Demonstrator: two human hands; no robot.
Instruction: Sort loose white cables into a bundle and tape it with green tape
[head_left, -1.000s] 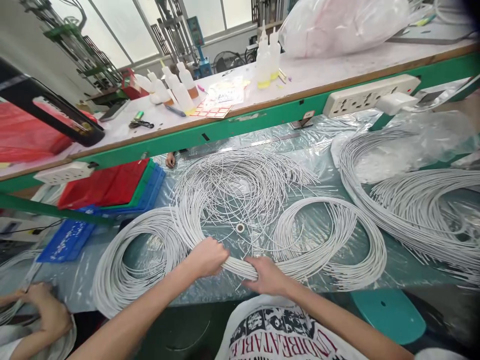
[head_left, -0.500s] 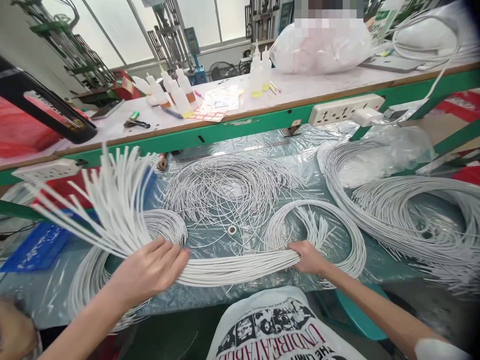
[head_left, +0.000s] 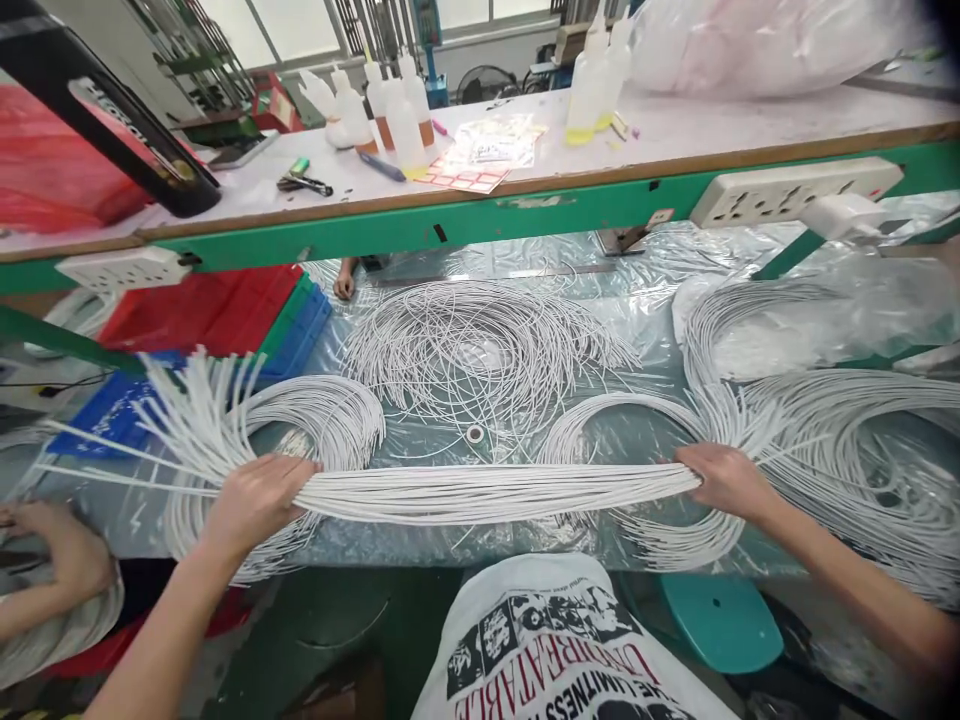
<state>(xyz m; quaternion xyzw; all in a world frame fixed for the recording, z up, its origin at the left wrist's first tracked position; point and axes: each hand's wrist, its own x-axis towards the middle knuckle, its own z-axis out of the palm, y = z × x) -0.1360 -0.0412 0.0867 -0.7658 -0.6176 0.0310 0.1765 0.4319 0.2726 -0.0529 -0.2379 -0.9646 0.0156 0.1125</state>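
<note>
A bundle of white cables (head_left: pixel 495 494) stretches straight and level across the front of the bench between my two hands. My left hand (head_left: pixel 262 497) is wrapped round its left part, and loose cable ends fan out beyond the fist. Round the right part closes my right hand (head_left: pixel 724 478), with more ends spreading past it. Under and behind the bundle lie a left coil of white cables (head_left: pixel 330 410) and a right coil (head_left: pixel 622 405). A tangled heap of thin white cables (head_left: pixel 472 350) sits farther back, with a small white ring (head_left: pixel 475 434) in front of it.
Larger cable coils (head_left: pixel 862 420) lie at right. Above the bench runs a shelf (head_left: pixel 360 235) with a green edge, squeeze bottles (head_left: pixel 405 125), a black bottle (head_left: pixel 127 130) and a power strip (head_left: pixel 795 192). Red and blue bins (head_left: pixel 217 305) stand at left. A co-worker's arm (head_left: pixel 64 555) shows lower left.
My hands have moved apart, the right one outward to the right, so a longer straight stretch of bundle shows. The fanned ends at left have dropped lower. The view has shifted.
</note>
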